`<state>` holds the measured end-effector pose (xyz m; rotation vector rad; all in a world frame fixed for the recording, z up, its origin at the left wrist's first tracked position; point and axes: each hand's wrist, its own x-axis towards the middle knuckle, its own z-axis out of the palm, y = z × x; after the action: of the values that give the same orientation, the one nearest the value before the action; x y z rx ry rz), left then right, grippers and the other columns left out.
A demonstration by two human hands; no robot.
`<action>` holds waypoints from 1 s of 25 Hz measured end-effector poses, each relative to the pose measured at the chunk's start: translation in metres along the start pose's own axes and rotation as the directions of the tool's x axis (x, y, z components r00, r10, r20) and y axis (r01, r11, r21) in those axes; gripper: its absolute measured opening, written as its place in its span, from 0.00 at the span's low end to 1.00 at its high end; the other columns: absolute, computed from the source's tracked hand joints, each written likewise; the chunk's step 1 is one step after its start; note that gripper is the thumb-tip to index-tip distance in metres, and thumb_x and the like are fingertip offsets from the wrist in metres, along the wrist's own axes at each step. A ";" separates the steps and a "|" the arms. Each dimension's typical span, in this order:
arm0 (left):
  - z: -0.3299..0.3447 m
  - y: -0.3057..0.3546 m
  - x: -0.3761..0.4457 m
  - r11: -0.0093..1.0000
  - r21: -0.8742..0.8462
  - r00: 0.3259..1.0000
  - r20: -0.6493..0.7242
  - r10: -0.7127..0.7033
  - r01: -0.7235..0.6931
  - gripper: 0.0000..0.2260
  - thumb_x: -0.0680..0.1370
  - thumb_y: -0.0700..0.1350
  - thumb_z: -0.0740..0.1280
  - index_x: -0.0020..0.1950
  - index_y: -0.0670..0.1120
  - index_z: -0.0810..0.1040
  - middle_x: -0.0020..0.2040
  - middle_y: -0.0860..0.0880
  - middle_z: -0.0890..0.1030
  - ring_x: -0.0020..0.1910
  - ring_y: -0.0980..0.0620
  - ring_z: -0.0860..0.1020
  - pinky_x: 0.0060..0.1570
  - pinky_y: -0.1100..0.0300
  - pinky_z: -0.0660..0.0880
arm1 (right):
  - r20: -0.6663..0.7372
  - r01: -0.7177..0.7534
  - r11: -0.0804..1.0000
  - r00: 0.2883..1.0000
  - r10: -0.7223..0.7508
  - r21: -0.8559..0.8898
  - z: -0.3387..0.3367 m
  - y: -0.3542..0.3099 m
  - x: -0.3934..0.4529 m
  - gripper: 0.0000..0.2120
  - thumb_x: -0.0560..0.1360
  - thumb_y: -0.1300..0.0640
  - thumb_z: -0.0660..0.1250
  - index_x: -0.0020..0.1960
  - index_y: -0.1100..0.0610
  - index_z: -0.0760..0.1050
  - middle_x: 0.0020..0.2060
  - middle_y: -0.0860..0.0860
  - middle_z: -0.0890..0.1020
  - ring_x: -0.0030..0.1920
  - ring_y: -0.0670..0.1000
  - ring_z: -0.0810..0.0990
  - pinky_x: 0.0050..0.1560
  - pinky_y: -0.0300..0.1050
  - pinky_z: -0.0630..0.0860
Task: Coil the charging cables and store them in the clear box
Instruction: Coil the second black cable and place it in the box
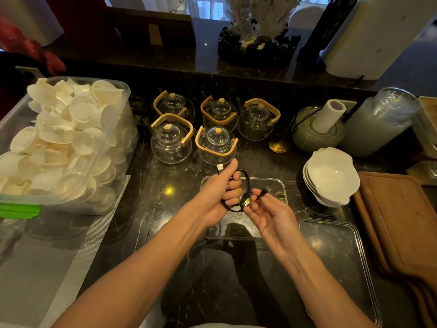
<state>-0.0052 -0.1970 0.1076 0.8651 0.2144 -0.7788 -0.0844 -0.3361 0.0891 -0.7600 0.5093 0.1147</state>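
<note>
Black looped charging cable (pixel 246 185) gripped in left hand (pixel 218 188) — right hand (pixel 267 209) fingers (pixel 256 194) pinching its tail; next, probably tucking it, lowering into shallow clear plastic box (pixel 279 188) beneath.

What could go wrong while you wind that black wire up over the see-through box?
The loose end pinched by the right hand could slip, and the black cable coiled in the left hand might spring open. Also, the glass teapots stand just behind the clear box, so a swinging plug or elbow might knock one.
</note>
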 end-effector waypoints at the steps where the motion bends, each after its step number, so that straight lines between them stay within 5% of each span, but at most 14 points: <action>1: -0.001 0.001 -0.001 0.999 0.046 1.000 0.003 0.003 -0.003 0.18 0.83 0.56 0.63 0.38 0.47 0.71 0.26 0.54 0.60 0.20 0.59 0.59 0.20 0.67 0.58 | -0.008 0.021 0.993 1.000 -0.022 -0.115 0.001 0.001 0.001 0.09 0.83 0.63 0.61 0.57 0.67 0.77 0.36 0.54 0.78 0.33 0.47 0.77 0.38 0.46 0.84; 4: -0.003 0.001 -0.002 0.996 0.080 0.999 0.026 -0.029 0.027 0.18 0.83 0.56 0.63 0.38 0.47 0.72 0.26 0.54 0.60 0.21 0.60 0.58 0.20 0.67 0.56 | -0.087 0.057 0.889 0.990 -0.108 -0.455 0.003 0.009 0.005 0.11 0.85 0.59 0.60 0.52 0.65 0.76 0.32 0.53 0.69 0.27 0.44 0.67 0.31 0.43 0.81; 7: -0.001 -0.002 -0.001 0.992 0.123 0.999 -0.020 -0.031 0.034 0.18 0.84 0.55 0.63 0.37 0.47 0.71 0.25 0.55 0.61 0.20 0.60 0.57 0.18 0.67 0.54 | -0.050 0.056 0.794 0.993 -0.108 -0.605 0.005 0.008 0.006 0.12 0.85 0.58 0.61 0.47 0.63 0.77 0.30 0.51 0.68 0.25 0.44 0.66 0.25 0.42 0.75; 13: -0.004 -0.010 0.000 0.965 0.259 0.976 -0.196 0.091 -0.038 0.18 0.83 0.53 0.64 0.36 0.48 0.70 0.25 0.55 0.62 0.20 0.59 0.57 0.17 0.67 0.55 | 0.107 0.079 0.867 0.994 -0.030 -0.492 0.002 0.008 0.007 0.10 0.84 0.64 0.60 0.54 0.68 0.78 0.35 0.53 0.74 0.30 0.46 0.70 0.31 0.47 0.81; 17: -0.003 -0.017 0.003 0.936 0.351 0.958 -0.265 0.106 -0.006 0.18 0.83 0.54 0.65 0.36 0.48 0.70 0.26 0.53 0.65 0.21 0.58 0.60 0.19 0.67 0.57 | 0.244 0.131 0.873 0.970 -0.014 -0.471 0.003 0.009 0.004 0.14 0.74 0.68 0.64 0.59 0.68 0.76 0.38 0.53 0.81 0.36 0.49 0.80 0.36 0.49 0.83; 21: 0.000 -0.020 0.005 0.929 0.370 0.945 -0.304 0.117 0.004 0.18 0.83 0.53 0.64 0.36 0.48 0.70 0.23 0.55 0.66 0.19 0.59 0.63 0.18 0.67 0.60 | 0.115 0.271 0.727 0.959 -0.258 -0.631 0.013 0.025 0.005 0.16 0.79 0.68 0.67 0.63 0.55 0.71 0.42 0.52 0.85 0.42 0.55 0.86 0.35 0.51 0.85; 25: -0.005 -0.019 0.007 0.963 0.270 0.955 -0.283 0.091 -0.011 0.17 0.84 0.52 0.64 0.37 0.47 0.70 0.23 0.55 0.63 0.20 0.59 0.59 0.18 0.67 0.56 | 0.111 0.416 0.556 0.859 -0.499 -0.719 0.013 0.026 0.002 0.07 0.81 0.58 0.69 0.58 0.51 0.80 0.42 0.53 0.84 0.36 0.54 0.85 0.34 0.52 0.83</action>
<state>-0.0122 -0.2049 0.0898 1.2390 0.3533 -0.6356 -0.0849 -0.3083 0.0794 -1.6870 0.3333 -0.2428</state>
